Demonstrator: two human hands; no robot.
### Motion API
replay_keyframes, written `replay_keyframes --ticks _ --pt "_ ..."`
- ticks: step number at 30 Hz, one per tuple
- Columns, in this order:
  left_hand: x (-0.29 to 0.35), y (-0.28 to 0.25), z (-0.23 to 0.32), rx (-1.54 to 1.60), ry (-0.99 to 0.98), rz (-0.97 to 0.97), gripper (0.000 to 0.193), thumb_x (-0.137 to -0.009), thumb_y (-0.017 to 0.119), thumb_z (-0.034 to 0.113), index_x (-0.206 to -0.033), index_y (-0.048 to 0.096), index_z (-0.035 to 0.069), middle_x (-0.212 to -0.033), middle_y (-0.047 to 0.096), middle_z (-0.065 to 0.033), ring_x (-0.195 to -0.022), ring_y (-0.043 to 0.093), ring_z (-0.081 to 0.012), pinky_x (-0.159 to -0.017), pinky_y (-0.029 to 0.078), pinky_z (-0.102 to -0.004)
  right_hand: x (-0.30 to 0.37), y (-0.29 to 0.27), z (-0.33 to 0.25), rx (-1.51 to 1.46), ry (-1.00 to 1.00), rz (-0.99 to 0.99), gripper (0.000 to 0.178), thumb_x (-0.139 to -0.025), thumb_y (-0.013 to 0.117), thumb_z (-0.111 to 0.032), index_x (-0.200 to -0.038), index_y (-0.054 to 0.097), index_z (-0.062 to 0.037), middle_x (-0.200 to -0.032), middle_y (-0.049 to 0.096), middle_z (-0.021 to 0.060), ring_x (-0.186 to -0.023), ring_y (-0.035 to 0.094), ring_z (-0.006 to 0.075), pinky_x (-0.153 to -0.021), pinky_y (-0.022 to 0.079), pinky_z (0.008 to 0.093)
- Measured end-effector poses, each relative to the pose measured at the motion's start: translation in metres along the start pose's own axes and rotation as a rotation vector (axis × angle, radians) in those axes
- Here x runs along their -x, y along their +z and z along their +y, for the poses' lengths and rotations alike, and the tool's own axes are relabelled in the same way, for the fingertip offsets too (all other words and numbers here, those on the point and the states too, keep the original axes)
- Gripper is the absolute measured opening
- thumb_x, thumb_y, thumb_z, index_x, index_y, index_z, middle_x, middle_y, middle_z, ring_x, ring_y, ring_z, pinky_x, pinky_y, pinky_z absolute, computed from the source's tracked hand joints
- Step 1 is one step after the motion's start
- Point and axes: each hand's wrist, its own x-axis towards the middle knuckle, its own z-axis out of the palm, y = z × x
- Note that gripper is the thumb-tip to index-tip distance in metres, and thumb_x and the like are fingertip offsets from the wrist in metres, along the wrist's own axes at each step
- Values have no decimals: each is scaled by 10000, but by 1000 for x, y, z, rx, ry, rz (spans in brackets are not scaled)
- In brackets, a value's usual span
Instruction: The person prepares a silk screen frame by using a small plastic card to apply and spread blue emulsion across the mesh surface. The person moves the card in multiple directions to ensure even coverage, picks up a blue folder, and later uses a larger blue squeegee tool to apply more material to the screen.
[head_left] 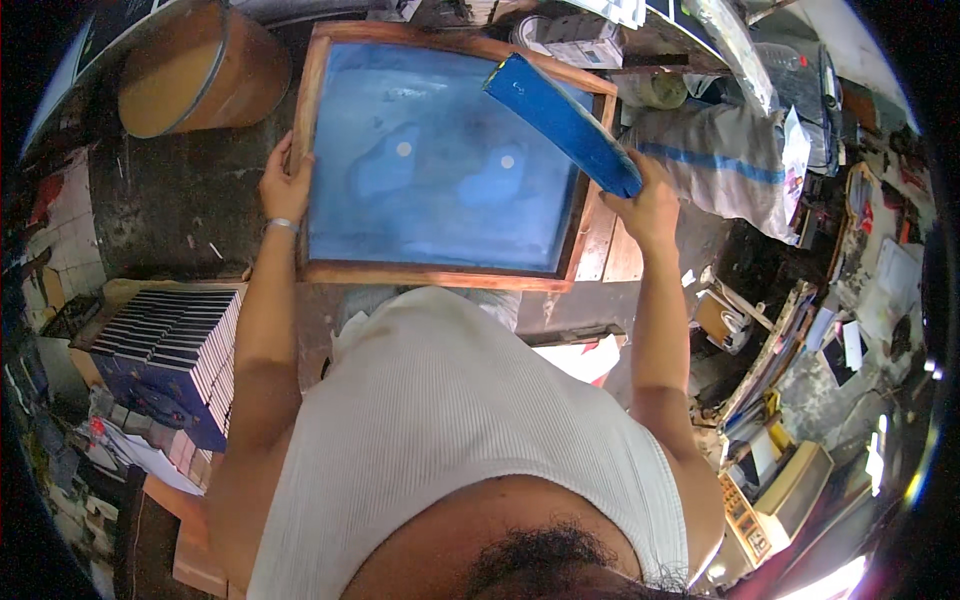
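Observation:
A wooden-framed printing screen (440,275) with a blue, translucent mesh is held up in front of my body. Two pale round spots and darker blue patches show through the mesh. My left hand (287,182) grips the frame's left rail, thumb on the near side and fingers partly hidden behind. In my right hand (648,205) is the lower end of a long blue squeegee (560,120), tilted up and leftward over the screen's upper right corner. Those right fingers are close to the frame's right rail; whether they touch it I cannot tell.
An orange-brown tub (215,80) stands at the far left. Stacked dark blue books or boxes (165,360) are at my left. A white woven sack with a blue stripe (710,155) lies at the right, beyond my right hand. A round can (535,35) stands behind the frame.

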Motion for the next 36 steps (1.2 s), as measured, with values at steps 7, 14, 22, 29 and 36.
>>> replay_keyframes --ticks 7,14,22,29,36 --pt "-4 0 -9 -34 3 -12 520 -860 703 128 -1328 515 -2 -1271 596 -180 -1178 575 -231 -1002 437 -330 -7 8 -9 58 -63 -1 656 -580 808 -189 -1199 611 -93 -1087 639 116 -991 626 336 -834 505 415" --pt "-3 2 2 -4 -19 -25 505 -875 686 124 -1335 513 7 -1248 608 -170 -1160 581 -217 -971 457 -316 -11 7 -17 96 -53 -15 667 -589 799 -177 -1221 599 -104 -1099 631 110 -994 623 335 -833 506 412" --pt "-2 3 3 46 -28 -19 492 -884 670 106 -1333 503 -7 -1255 603 -156 -1134 590 -201 -955 461 -302 -13 9 -17 130 -33 25 671 -589 810 -176 -1224 601 -120 -1111 630 102 -1009 624 332 -831 507 418" --pt "-5 4 -6 36 -45 -35 498 -877 680 117 -1330 510 0 -1251 610 -158 -1134 592 -201 -962 455 -302 -17 10 -17 142 15 -9 758 -569 866 -233 -1263 574 -144 -1164 624 77 -1043 615 304 -884 444 449" --pt "-7 5 -11 -25 -24 -25 511 -869 690 133 -1332 513 9 -1239 621 -162 -1121 606 -206 -952 466 -310 -19 7 -22 157 28 -20 761 -575 863 -225 -1272 570 -143 -1176 620 79 -1062 607 304 -883 465 435"
